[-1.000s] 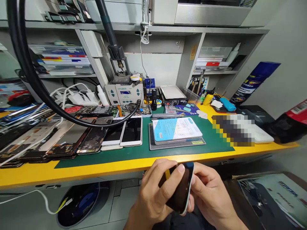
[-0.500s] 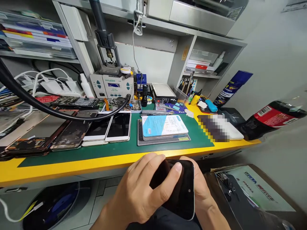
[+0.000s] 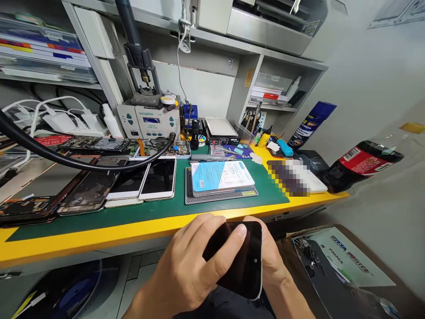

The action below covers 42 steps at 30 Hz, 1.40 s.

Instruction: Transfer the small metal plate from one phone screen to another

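A black smartphone (image 3: 244, 272) is held just in front of the bench's front edge, its dark glass face toward me. My left hand (image 3: 192, 261) wraps round its left side, with the thumb pressed flat across the glass near the top. Behind and along the phone's right edge is my right hand (image 3: 270, 252), gripping it; most of those fingers are hidden by the phone. Beyond the hands, a blue and white boxed item (image 3: 222, 175) lies on a dark perforated pad (image 3: 189, 195) on the green mat (image 3: 169, 212).
Several tablets and opened devices, one a white tablet (image 3: 159, 177), line the left of the bench. A black hose (image 3: 83, 166) arcs over them from the grey rework station (image 3: 149, 119). At right stand a cola bottle (image 3: 361, 164) and a blue spray can (image 3: 312, 124).
The camera view has shifted slightly, so the bench appears a little further left. Both hands keep the same hold on the smartphone.
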### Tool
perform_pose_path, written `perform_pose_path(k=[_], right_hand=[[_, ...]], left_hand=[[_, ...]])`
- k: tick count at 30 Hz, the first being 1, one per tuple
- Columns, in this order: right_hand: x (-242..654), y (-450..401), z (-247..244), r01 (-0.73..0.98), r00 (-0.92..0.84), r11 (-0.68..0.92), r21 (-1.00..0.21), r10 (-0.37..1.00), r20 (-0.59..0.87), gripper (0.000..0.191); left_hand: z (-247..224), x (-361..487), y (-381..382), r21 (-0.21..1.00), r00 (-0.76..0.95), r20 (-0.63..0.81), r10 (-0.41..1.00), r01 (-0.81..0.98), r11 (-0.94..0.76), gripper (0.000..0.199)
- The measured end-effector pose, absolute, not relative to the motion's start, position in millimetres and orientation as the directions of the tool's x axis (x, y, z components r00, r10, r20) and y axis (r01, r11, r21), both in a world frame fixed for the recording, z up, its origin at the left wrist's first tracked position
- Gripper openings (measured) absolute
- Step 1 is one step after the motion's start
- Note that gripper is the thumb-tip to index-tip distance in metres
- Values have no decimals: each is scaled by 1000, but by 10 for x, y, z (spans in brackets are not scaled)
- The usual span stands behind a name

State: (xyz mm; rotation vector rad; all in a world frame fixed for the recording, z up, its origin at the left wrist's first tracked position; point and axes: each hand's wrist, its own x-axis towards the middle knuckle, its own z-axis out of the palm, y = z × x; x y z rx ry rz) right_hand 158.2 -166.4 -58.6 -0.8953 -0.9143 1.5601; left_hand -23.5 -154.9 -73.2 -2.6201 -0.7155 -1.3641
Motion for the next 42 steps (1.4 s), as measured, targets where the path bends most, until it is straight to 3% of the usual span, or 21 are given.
perform_pose_path(k=[3,5,8,10,13,16,21,23,25,27,31,35,39,42], right_hand=[[1553,-1633,-594,-441,-216,-171,-881,973,-81,43],[1526,-1617,-582,-468,-250,-195,-862,965,-82,42],[1501,-1615,-510,-494,-205,-229,-839,968,-144,30],[1502,-1621,-438,-489,-148,-255,-834,967,-208,28],[1516,-1616,-357,-484,-114,-287,-826,957,-266,30],[1517,-1607,-339,-479,-101,-293,-827,955,-280,31],[1518,-1604,-362,-460,-84,-288,-840,956,-282,32],[1573,-1551,-372,-422,-58,-270,-866,961,-271,33],[1684,-1431,-381,-291,24,-189,-938,979,-204,37],[1841,-1246,-386,64,184,23,-998,982,35,43],[2147,-809,-382,339,254,168,-926,931,262,42],[2291,-499,-396,536,43,367,-761,888,458,23],[2343,-427,-374,582,-196,461,-670,879,434,14],[2367,-483,-285,562,-237,459,-688,886,399,15]], left_hand=[[-738,-188,-1578,329,411,795,445,324,-887,63],[-697,-127,-1617,530,311,755,578,229,-816,62],[-583,-20,-1682,890,118,432,894,105,-444,35],[-514,38,-1707,984,151,173,973,-68,-164,21],[-465,87,-1711,945,187,-7,982,-321,68,28],[-454,114,-1697,858,222,-92,971,-477,190,26],[-436,141,-1684,826,194,-150,969,-514,231,26],[-438,127,-1679,812,157,-239,958,-509,286,27],[-436,96,-1664,781,128,-357,925,-503,371,31],[-416,60,-1634,749,101,-431,897,-514,418,34],[-312,29,-1546,722,39,-462,886,-563,402,30],[-217,44,-1467,729,0,-480,877,-555,400,28],[-197,1,-1402,729,-22,-498,867,-553,404,28],[-162,-59,-1317,720,-13,-502,865,-561,410,32]])
